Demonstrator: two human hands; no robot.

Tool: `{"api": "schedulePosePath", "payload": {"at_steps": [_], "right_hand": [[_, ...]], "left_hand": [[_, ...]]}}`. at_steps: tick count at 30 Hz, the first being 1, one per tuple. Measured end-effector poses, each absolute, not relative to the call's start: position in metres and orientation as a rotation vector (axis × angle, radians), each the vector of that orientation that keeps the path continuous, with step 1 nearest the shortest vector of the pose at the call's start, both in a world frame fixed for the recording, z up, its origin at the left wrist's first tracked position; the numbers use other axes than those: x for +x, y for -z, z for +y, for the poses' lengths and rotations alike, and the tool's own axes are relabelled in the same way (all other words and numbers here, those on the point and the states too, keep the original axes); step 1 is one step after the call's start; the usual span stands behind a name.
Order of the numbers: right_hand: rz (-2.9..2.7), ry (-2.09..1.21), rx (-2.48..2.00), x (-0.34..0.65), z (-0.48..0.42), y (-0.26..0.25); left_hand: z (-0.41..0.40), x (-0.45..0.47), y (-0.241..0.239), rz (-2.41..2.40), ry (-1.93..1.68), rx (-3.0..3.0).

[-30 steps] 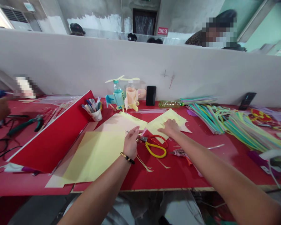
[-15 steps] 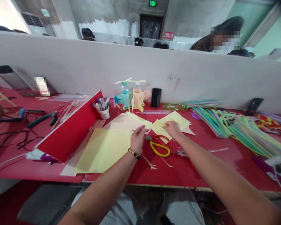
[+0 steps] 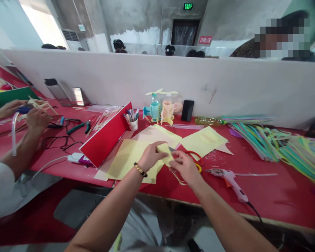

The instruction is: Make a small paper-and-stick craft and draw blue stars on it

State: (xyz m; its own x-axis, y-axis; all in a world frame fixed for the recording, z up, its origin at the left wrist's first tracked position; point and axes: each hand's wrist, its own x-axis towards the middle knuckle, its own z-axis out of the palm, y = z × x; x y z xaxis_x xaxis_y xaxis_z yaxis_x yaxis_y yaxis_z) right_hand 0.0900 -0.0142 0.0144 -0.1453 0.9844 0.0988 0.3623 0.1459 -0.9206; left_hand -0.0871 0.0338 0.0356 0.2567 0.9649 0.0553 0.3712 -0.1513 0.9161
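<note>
Between my two hands is a small piece of yellow paper [image 3: 165, 151]. My left hand [image 3: 152, 154] pinches its left side, and my right hand [image 3: 185, 164] has its fingers closed on the right edge. Under and behind them lie scissors [image 3: 199, 167] with red and yellow handles, partly covered by my right hand. Large yellow sheets [image 3: 129, 154] spread out to the left. Another yellow sheet [image 3: 207, 140] lies beyond my right hand. Thin paper strips [image 3: 180, 180] rest just below my hands.
A pink glue gun [image 3: 232, 180] lies at right, near bundled coloured strips [image 3: 254, 140]. A red board [image 3: 107, 140] stands at left beside a pen cup [image 3: 132, 122]. Two decorated bottles [image 3: 155, 110] and a phone [image 3: 187, 110] stand at the back. A co-worker's hands [image 3: 36, 120] work at far left.
My right hand has come back from the far yellow sheet to my left hand. The small yellow paper now shows between both hands. The view has swung left, bringing the co-worker's hands in.
</note>
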Motion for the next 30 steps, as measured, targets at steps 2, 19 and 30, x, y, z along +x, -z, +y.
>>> {"api": "schedulePosePath", "payload": {"at_steps": [2,19,30], "right_hand": [[-1.727,-0.924,-1.362,0.085,-0.017,-0.008],[-2.315,-0.477,-1.379,0.054,-0.036,0.035],[-2.365,-0.434,-1.353,0.057,-0.038,0.03]], "left_hand": [[0.033,-0.124,-0.026,1.542,-0.788,1.835],[-0.042,-0.179,0.03,1.608,-0.114,2.546],[-0.043,-0.186,0.038,1.571,-0.224,2.572]]}}
